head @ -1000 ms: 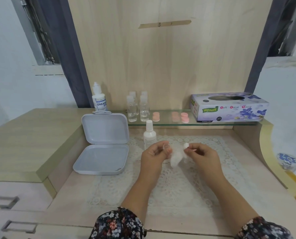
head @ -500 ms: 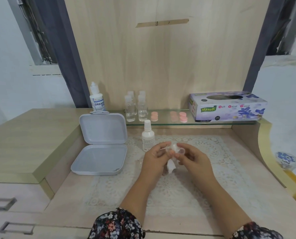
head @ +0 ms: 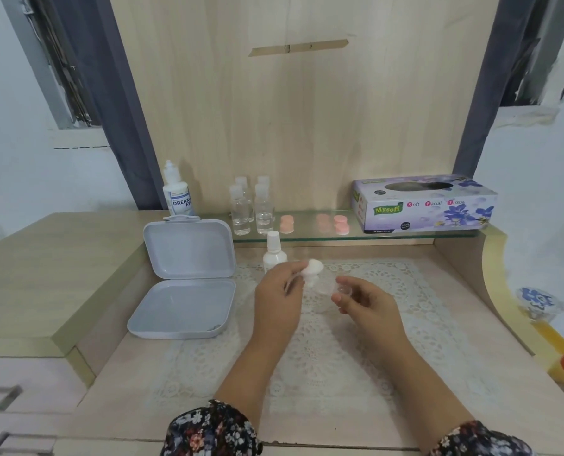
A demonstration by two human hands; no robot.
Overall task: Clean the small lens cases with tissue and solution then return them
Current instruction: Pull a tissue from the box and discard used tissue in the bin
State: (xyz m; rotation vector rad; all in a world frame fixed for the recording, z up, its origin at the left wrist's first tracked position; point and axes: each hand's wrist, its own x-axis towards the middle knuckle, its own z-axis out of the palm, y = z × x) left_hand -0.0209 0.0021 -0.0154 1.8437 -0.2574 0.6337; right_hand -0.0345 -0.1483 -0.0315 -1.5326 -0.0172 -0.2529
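**Two hands held apart over a lace mat, tissue in one and a clear lens case in the other**

Head view: The person's left hand (head: 279, 292) pinched a small wad of white tissue (head: 313, 269) at its fingertips, raised just above a white lace table mat (head: 389, 324). The right hand (head: 361, 299) curled its fingers round a small clear plastic lens case (head: 335, 286), which was faint and hard to make out. The case lay to the right of the tissue and slightly lower, near it but not touching. As a judgement, wiping would call for bringing the two together across that gap; the left hand carried the tissue, so it was the one placed to wipe. The case's opening direction could not be told.

Behind the left hand stood a small white plastic spray bottle (head: 274, 253). Left of it lay an open pale grey plastic hinged box (head: 182, 307). On a glass shelf (head: 307, 236) sat small pink round lens cases (head: 340, 225), four clear plastic bottles (head: 252, 209), and a white solution bottle (head: 177, 195) whose label read "DREAM EYE", partly cut off. A purple flowered cardboard tissue box (head: 422, 204) read "Mysoft Soft Facial Tissue".
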